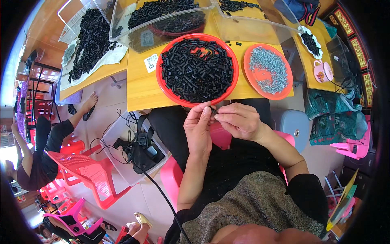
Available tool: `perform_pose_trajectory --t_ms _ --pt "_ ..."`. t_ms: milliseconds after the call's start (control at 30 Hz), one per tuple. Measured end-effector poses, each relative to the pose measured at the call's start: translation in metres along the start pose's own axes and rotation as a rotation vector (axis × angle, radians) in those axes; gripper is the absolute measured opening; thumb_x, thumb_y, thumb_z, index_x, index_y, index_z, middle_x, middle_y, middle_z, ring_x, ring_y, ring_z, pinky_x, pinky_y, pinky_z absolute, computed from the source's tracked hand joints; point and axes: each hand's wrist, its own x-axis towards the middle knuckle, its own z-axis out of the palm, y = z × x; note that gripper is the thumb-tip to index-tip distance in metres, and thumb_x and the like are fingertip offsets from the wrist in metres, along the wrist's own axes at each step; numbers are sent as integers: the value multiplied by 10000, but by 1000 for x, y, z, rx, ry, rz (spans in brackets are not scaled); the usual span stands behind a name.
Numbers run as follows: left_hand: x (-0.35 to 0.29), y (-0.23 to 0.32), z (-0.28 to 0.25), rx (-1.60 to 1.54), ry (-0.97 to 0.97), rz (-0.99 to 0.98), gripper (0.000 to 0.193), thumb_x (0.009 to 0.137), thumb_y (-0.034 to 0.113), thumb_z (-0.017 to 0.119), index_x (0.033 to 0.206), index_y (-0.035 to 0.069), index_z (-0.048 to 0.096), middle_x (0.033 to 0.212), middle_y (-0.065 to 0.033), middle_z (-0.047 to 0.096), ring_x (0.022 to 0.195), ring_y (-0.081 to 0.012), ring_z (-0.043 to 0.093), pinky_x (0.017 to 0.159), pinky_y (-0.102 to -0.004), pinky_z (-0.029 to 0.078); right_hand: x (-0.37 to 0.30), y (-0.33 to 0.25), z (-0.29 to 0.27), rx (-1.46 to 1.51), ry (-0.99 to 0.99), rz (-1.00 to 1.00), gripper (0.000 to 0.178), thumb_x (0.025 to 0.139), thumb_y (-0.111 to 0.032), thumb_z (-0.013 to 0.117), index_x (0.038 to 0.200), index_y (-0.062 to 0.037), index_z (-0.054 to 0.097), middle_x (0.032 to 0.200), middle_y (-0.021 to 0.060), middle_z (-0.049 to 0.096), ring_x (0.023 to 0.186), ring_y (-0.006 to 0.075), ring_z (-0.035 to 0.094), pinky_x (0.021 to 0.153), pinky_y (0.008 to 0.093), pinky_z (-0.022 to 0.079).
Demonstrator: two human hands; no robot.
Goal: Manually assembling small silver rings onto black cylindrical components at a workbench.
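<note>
Both my hands meet over my lap, just below the near rim of a red round tray (234,83). Thumb and fingers of my left hand (198,127) pinch a small black plastic piece (213,110). My right hand (240,120) is closed in a pinch against that piece; its fingertips hide whatever they hold. The tray is heaped with many short black plastic tubes (195,77). To its right lies an orange-red oval plate (286,87) with a pile of small silvery screws (266,67).
Clear plastic bins (146,38) of black parts stand at the back. A black heap (91,44) lies on cloth at left. Right are a white dish (310,42) and pink mug (323,71). A red chair (93,175) and cable-filled box (122,142) stand left. Other people sit left.
</note>
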Motion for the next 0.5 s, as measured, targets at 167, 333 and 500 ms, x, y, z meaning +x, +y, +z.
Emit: perform_pose_trajectory --t_ms 167,333,500 --pt "0 0 -3 91 -68 56 178 876 60 612 1049 17 617 887 -27 640 717 -65 551 644 -192 444 -2 -1 -4 -19 -14 -17 263 680 18 693 935 -28 646 912 91 625 774 232 634 654 310 530" --pt "-3 3 4 67 -110 11 188 877 37 597 1064 21 613 919 -34 642 748 -72 560 663 -200 453 1 -1 -7 -18 7 -17 257 688 15 686 938 -20 644 902 97 625 763 237 638 644 312 535" --pt "-4 2 3 -22 -130 -41 194 881 30 586 1073 21 612 943 -45 642 762 -81 570 684 -203 464 3 -3 -12 -46 -27 -72 199 722 15 659 920 -10 649 888 102 627 751 242 641 635 320 537"
